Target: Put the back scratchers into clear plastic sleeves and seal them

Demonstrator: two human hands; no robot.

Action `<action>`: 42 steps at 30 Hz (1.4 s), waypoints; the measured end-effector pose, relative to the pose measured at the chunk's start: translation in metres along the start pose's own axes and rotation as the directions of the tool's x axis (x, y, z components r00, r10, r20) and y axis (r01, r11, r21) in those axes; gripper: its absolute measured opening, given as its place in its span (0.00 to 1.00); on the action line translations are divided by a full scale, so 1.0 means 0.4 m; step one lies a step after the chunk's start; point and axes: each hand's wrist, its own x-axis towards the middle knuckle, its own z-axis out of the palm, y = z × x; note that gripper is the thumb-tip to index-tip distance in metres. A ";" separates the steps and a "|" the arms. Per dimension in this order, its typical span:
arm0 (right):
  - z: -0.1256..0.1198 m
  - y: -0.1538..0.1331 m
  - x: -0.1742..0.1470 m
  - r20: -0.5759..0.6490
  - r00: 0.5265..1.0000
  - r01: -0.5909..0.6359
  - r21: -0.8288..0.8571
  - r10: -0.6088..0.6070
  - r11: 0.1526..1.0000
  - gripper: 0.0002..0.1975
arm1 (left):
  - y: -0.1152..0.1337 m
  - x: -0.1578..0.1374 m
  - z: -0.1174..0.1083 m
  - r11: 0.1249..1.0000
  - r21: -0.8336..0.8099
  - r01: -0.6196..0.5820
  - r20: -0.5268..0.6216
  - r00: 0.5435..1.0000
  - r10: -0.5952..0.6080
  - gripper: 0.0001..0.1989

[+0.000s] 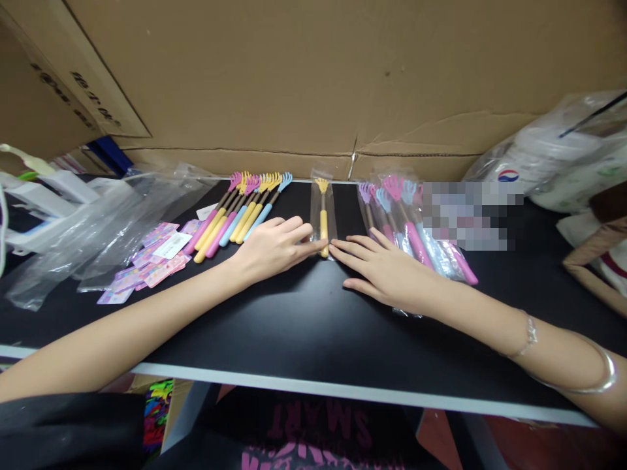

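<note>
A yellow-handled back scratcher [324, 225] lies in a clear plastic sleeve [331, 212] at the middle of the black table. My left hand [277, 249] is on its left, index finger stretched to the handle's lower end and the other fingers loosely bent. From the right, my right hand [389, 269] reaches in with fingers spread, its fingertips at the sleeve's lower right edge. Neither hand grips anything. Unbagged back scratchers [245, 219] in pink, yellow and blue lie beyond my left hand. Partly under my right hand are several bagged back scratchers [411, 235].
Printed cards [147, 261] and empty clear sleeves [88, 235] lie to the left, near a white plastic device [44, 202]. Cardboard [313, 78] walls off the back. On the right stand a bagged lidded cup [529, 156] and other items. The table's pale front edge [304, 385] runs below my arms.
</note>
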 end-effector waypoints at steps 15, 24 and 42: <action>-0.006 -0.007 0.012 -0.031 0.998 0.050 -0.032 -0.051 0.998 0.25 | 0.006 -0.005 0.011 0.982 -0.174 0.072 -0.100 0.991 -0.091 0.13; 0.000 -0.020 0.015 -0.081 0.991 0.106 -0.016 -0.107 0.994 0.23 | 0.031 0.003 0.001 0.955 -0.288 0.070 -0.085 0.991 -0.099 0.12; -0.026 -0.038 0.015 -0.085 0.993 0.099 0.238 -0.081 0.966 0.19 | 0.048 0.004 -0.001 0.929 -0.370 0.025 -0.097 0.993 -0.066 0.13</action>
